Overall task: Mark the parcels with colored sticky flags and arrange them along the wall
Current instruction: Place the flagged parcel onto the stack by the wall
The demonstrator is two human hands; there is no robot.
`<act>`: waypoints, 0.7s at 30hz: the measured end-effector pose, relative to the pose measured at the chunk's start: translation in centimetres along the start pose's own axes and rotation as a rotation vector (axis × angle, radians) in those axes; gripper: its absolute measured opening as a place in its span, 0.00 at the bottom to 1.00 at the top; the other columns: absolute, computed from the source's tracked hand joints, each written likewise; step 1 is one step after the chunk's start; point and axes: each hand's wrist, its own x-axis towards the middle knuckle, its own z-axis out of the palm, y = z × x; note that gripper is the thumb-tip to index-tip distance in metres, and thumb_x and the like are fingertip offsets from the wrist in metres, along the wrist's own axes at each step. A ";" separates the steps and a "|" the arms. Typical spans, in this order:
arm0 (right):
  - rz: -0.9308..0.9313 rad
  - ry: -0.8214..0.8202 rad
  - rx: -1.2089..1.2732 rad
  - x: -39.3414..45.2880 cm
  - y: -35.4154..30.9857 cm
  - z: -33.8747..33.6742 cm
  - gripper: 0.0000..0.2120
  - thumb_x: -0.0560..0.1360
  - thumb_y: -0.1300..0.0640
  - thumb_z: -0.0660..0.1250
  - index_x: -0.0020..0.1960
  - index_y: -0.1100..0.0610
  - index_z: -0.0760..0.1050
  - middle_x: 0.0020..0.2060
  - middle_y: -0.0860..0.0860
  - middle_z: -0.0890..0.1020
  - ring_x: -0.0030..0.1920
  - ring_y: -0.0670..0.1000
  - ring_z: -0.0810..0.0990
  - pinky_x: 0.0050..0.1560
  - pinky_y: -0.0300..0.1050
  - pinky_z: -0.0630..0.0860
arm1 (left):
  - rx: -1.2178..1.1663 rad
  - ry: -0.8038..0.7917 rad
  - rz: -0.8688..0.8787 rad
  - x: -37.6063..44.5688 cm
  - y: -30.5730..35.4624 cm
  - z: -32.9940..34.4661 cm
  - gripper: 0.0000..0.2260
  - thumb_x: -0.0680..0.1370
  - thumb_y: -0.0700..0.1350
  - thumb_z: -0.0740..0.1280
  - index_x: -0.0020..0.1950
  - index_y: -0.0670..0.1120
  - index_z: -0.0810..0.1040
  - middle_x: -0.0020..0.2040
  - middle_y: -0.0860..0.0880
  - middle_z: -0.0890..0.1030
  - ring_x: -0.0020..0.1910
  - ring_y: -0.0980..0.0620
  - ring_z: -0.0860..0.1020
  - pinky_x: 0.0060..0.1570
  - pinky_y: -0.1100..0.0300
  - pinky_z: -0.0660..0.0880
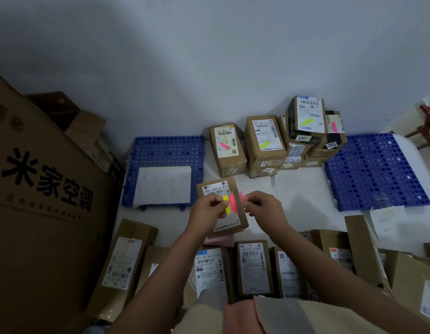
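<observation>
My left hand (207, 209) pinches a strip of sticky flags (229, 204), yellow and pink, above a brown parcel (231, 221) with a white label. My right hand (262, 204) pinches a single pink flag (241, 195) at the strip's right edge. Flagged parcels stand by the wall: one with a pink flag (227, 150), one with a yellow-green flag (265, 143), and a stack (310, 131) whose top boxes carry a yellow-green and a pink flag. Several unflagged parcels (253, 268) lie in a row near me.
A big cardboard carton (40, 213) with black lettering fills the left. Two blue perforated mats (166, 150) (375, 169) lie on the white floor; a sheet of paper (163, 184) rests on the left one. More boxes (353, 239) sit at right. A red stool (428, 126) stands far right.
</observation>
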 end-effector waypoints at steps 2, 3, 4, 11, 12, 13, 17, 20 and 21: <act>0.074 -0.027 0.126 0.1 0.1 0.1 0.02 0.76 0.60 0.70 0.46 0.59 0.81 0.37 0.50 0.83 0.36 0.45 0.80 0.36 0.32 0.74 | -0.007 0.012 -0.009 0.2 -0.2 -0.6 0.05 0.78 0.42 0.70 0.50 0.41 0.82 0.47 0.44 0.85 0.43 0.51 0.83 0.52 0.52 0.81; 0.099 -0.039 0.165 0.1 0.2 0.1 0.03 0.76 0.61 0.70 0.47 0.59 0.82 0.37 0.51 0.83 0.36 0.45 0.80 0.36 0.32 0.74 | -0.019 0.016 -0.011 0.3 -0.3 -0.9 0.05 0.79 0.41 0.69 0.51 0.41 0.82 0.47 0.45 0.85 0.43 0.52 0.83 0.51 0.55 0.82; 0.114 -0.050 0.178 0.1 0.2 0.1 0.04 0.76 0.61 0.69 0.47 0.60 0.82 0.36 0.50 0.83 0.36 0.44 0.80 0.35 0.32 0.74 | -0.041 0.021 -0.014 0.4 -0.3 -1.2 0.05 0.79 0.41 0.69 0.51 0.40 0.82 0.48 0.45 0.84 0.43 0.52 0.82 0.48 0.58 0.81; 0.102 -0.111 0.039 0.3 1.1 0.8 0.06 0.80 0.59 0.64 0.47 0.58 0.78 0.40 0.51 0.83 0.40 0.49 0.80 0.40 0.40 0.78 | -0.228 0.131 -0.047 1.0 -1.1 -4.5 0.05 0.80 0.41 0.67 0.48 0.44 0.83 0.45 0.46 0.86 0.43 0.53 0.83 0.46 0.60 0.80; 0.099 -0.126 0.023 0.4 1.4 1.0 0.07 0.80 0.58 0.64 0.46 0.57 0.78 0.40 0.51 0.83 0.41 0.50 0.81 0.42 0.43 0.79 | -0.238 0.142 -0.052 1.0 -1.3 -4.8 0.05 0.80 0.42 0.68 0.48 0.44 0.83 0.45 0.47 0.86 0.43 0.54 0.83 0.45 0.61 0.79; 0.094 -0.150 0.005 0.5 1.5 1.2 0.07 0.79 0.58 0.65 0.44 0.56 0.78 0.40 0.51 0.84 0.41 0.51 0.82 0.43 0.44 0.80 | -0.247 0.149 -0.057 1.0 -1.5 -5.0 0.05 0.80 0.42 0.68 0.48 0.44 0.83 0.44 0.47 0.86 0.42 0.54 0.83 0.45 0.61 0.79; 0.078 -0.281 -0.080 1.0 1.7 2.3 0.04 0.77 0.59 0.68 0.47 0.56 0.82 0.44 0.52 0.84 0.44 0.50 0.82 0.45 0.41 0.80 | -0.231 0.147 -0.071 0.8 -2.1 -5.1 0.04 0.80 0.42 0.68 0.48 0.44 0.82 0.43 0.47 0.84 0.42 0.54 0.81 0.45 0.61 0.78; 0.080 -0.319 -0.134 1.5 1.6 3.2 0.07 0.77 0.58 0.69 0.54 0.56 0.79 0.48 0.52 0.83 0.48 0.51 0.82 0.47 0.43 0.80 | -0.210 0.148 -0.088 0.7 -2.6 -5.0 0.04 0.80 0.42 0.68 0.48 0.44 0.82 0.43 0.46 0.83 0.44 0.51 0.80 0.47 0.60 0.78; 0.088 -0.318 -0.134 1.6 1.5 3.4 0.08 0.76 0.57 0.70 0.55 0.56 0.76 0.47 0.53 0.83 0.49 0.52 0.83 0.48 0.46 0.81 | -0.205 0.152 -0.096 0.6 -2.7 -5.1 0.04 0.80 0.42 0.68 0.48 0.43 0.82 0.44 0.45 0.83 0.45 0.51 0.80 0.47 0.60 0.79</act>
